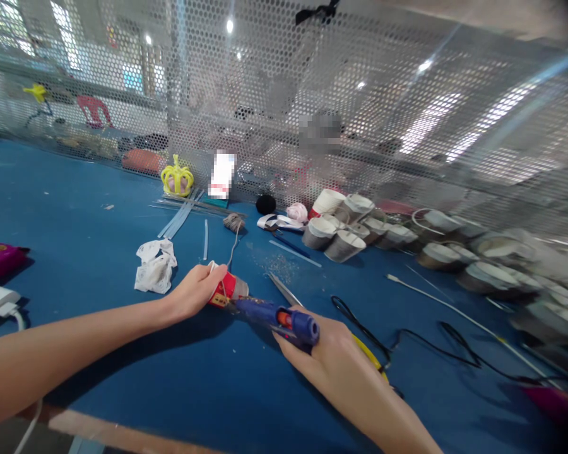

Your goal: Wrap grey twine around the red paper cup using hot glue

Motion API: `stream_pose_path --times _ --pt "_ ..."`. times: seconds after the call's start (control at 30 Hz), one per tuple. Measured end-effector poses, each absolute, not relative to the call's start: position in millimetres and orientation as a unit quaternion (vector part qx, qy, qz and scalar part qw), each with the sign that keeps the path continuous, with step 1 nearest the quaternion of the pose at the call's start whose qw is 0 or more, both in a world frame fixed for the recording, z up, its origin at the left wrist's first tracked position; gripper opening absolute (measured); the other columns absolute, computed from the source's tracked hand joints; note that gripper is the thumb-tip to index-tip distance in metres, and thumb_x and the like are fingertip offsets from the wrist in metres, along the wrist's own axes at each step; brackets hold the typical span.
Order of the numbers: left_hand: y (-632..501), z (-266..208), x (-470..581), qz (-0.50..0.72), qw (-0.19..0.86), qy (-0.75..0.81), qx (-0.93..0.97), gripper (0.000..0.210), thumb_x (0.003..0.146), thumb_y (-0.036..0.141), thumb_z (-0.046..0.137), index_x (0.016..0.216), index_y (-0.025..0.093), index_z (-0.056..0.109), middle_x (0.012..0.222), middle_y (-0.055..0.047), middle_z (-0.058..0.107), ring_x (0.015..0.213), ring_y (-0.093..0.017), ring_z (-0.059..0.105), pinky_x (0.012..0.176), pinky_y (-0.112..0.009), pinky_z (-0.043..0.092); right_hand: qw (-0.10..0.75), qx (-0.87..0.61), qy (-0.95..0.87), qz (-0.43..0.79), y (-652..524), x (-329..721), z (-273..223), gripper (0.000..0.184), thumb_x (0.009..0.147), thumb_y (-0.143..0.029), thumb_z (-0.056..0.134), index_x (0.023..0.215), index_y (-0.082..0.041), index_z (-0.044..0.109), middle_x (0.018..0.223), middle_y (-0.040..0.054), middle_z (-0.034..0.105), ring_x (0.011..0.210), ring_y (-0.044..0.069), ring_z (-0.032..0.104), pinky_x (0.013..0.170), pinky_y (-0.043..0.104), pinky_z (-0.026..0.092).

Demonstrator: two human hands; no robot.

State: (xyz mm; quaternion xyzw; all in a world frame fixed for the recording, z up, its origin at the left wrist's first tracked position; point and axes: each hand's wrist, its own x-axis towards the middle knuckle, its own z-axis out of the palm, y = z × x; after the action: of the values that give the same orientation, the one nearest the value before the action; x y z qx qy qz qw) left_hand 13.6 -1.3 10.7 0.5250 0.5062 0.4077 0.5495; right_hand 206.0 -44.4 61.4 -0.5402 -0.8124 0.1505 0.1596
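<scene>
- Nearest comes the right hand [329, 347], its grip closed round a blue hot-glue gun [260, 311] with an orange part showing near its rear end; the palm hides most of the handle.
- Across from it, the left hand [195, 291] has its grip closed on a paper cup [228, 285], thumb on top by the rim.
- That cup is held tipped over just above the worktop [99, 372], in front of the person: white at the rim, bright red along the side, with a small gold-and-dark patch low down. Its far end, toward the gun, wears a grey covering that looks like wound yarn, and the red stays bare beside it.
- The gun's nozzle points at the cup's lower side; from where I'm standing I can't tell whether it touches.
- A grey strand [233, 248] runs from the cup up to a small ball of grey yarn [234, 222].
- Scissors [284, 290] lie just beyond the right hand, partly hidden by it.
- Crumpled white paper [155, 268] sits near the left wrist.
- Over to the right, grey-covered cups [344, 246] with pale rims are heaped along the mesh screen [246, 75].
</scene>
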Motion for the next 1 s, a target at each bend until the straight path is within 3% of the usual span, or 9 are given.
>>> stream_pose_path --times 0.13,0.23,0.4,0.7,0.9,1.0 --pt "-1 8 12 0.412 0.552 0.493 0.531 0.045 0.072 0.049 0.038 0.062 0.009 0.056 0.054 -0.004 0.057 0.054 -0.016 0.051 0.051 -0.024 0.039 0.191 -0.605 -0.733 0.244 -40 210 63 0.019 0.070 -0.035 0.051 0.060 -0.018 0.049 0.044 -0.0043 0.048 0.038 0.009 0.042 0.038 0.021 0.034" --pt "-1 5 10 0.416 0.546 0.501 0.527 0.043 0.073 0.048 0.039 0.064 0.009 0.056 0.054 -0.003 0.055 0.051 -0.015 0.049 0.050 -0.023 0.037 0.233 -0.644 -0.666 0.295 -27 221 68 0.023 0.068 -0.039 0.053 0.061 -0.017 0.050 0.042 -0.0030 0.050 0.038 0.011 0.047 0.042 0.023 0.040" --pt "-3 8 10 0.430 0.560 0.491 0.510 0.041 0.074 0.047 0.039 0.062 0.011 0.053 0.051 0.001 0.051 0.048 -0.011 0.045 0.052 -0.022 0.037 0.356 -0.672 -0.610 0.222 11 256 59 0.026 0.065 -0.041 0.057 0.063 -0.015 0.055 0.062 0.0056 0.061 0.055 0.015 0.055 0.052 0.025 0.043" --pt "-11 9 9 0.433 0.570 0.453 0.532 0.045 0.074 0.049 0.037 0.064 0.010 0.056 0.054 0.000 0.054 0.054 -0.013 0.049 0.057 -0.023 0.039 0.295 -0.712 -0.594 0.231 53 274 25 0.035 0.069 -0.045 0.049 0.048 -0.017 0.046 0.041 0.0027 0.051 0.034 0.010 0.046 0.038 0.024 0.037" --pt "-14 6 9 0.432 0.567 0.432 0.552 0.046 0.076 0.049 0.036 0.067 0.009 0.056 0.058 -0.002 0.055 0.056 -0.013 0.049 0.059 -0.023 0.040 0.274 -0.707 -0.640 0.123 58 276 22 0.037 0.063 -0.039 0.058 0.037 -0.019 0.040 0.037 0.0015 0.044 0.041 0.013 0.047 0.040 0.024 0.027" --pt "-16 4 9 0.427 0.550 0.429 0.576 0.047 0.077 0.050 0.035 0.067 0.009 0.056 0.058 -0.002 0.054 0.055 -0.012 0.046 0.056 -0.022 0.039 0.285 -0.667 -0.682 0.089 49 268 30 0.031 0.069 -0.034 0.052 0.043 -0.018 0.047 0.046 0.0044 0.051 0.053 0.016 0.053 0.045 0.024 0.029"
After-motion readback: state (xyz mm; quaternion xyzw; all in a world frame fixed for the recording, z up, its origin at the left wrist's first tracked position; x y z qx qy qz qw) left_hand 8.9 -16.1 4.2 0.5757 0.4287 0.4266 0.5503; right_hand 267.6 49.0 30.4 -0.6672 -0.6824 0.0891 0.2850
